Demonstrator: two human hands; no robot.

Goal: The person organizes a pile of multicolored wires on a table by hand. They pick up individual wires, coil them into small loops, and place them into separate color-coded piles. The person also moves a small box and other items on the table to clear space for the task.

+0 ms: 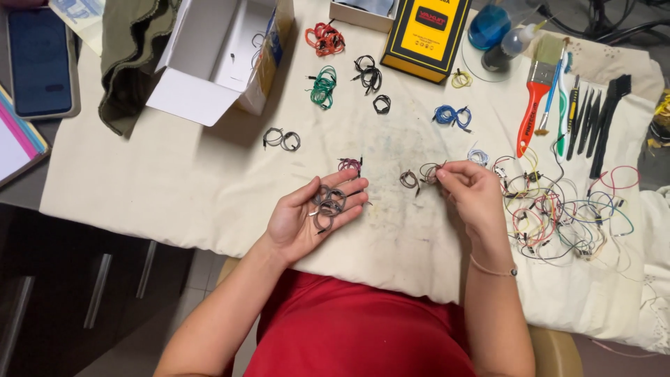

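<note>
Whole tabletop [174, 188] is draped in a cream cloth, and the biggest thing on it is the open white cardboard box [216, 59] up at the far left, with a yellow-and-black box [426, 35] further right. Over on the right there's a big messy tangle of loose jumper wires [565, 213] in all colours, sitting just below a red-handled paintbrush [534, 105] and a row of black tools [593, 119]. Left hand [307, 216] lies palm up, fingers spread flat, with a little pile of grey coiled wires [328, 202] resting on the fingers — not gripped, just cradled. Right hand [471, 192] is curled, thumb and fingertips pinching a small grey wire coil [431, 172] just above the cloth, right beside another brownish coil [409, 179] lying on it. Further up the cloth are neat little sorted bundles — green bundle [323, 86], red bundle [324, 38], blue bundle [452, 115], black bundle [368, 72] — all well apart from each other.
</note>
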